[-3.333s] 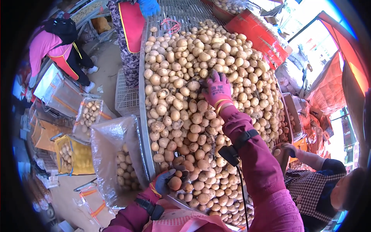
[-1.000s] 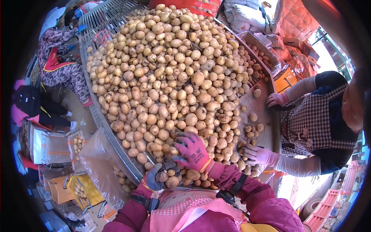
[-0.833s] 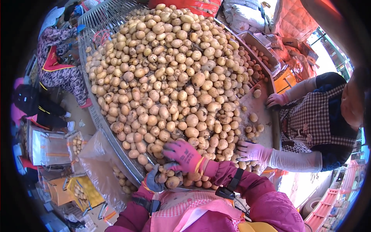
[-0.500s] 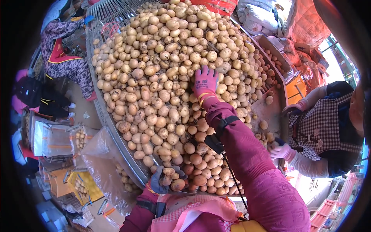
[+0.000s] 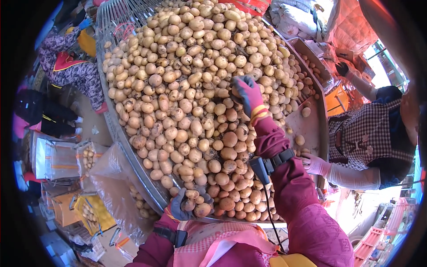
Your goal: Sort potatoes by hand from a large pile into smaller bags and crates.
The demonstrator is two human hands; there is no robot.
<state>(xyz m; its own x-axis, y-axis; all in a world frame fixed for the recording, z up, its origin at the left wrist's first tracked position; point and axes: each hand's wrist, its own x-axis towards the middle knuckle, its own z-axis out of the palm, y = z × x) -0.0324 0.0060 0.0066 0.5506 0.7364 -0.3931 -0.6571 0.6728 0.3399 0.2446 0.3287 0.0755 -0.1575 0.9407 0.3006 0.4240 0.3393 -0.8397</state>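
A large heap of potatoes fills a metal-edged sorting tray in front of me. Over the middle of the heap, my right hand, in a pink and grey work glove, is turned on its side with its fingers curled round a potato, which is partly hidden. My left hand, gloved in grey, is at the tray's near edge, cupped under several potatoes. Darker, earthy potatoes lie between my arms.
Across the right edge a person in a checked apron rests one gloved hand at the tray. Other people are at the left. Below them are a clear plastic sheet and a yellow bag of potatoes. An orange crate stands at the right.
My right hand has gone from lying spread on the heap to curling round a potato, turned over and shifted slightly right. The left still holds its potatoes. The person at the right has raised one hand.
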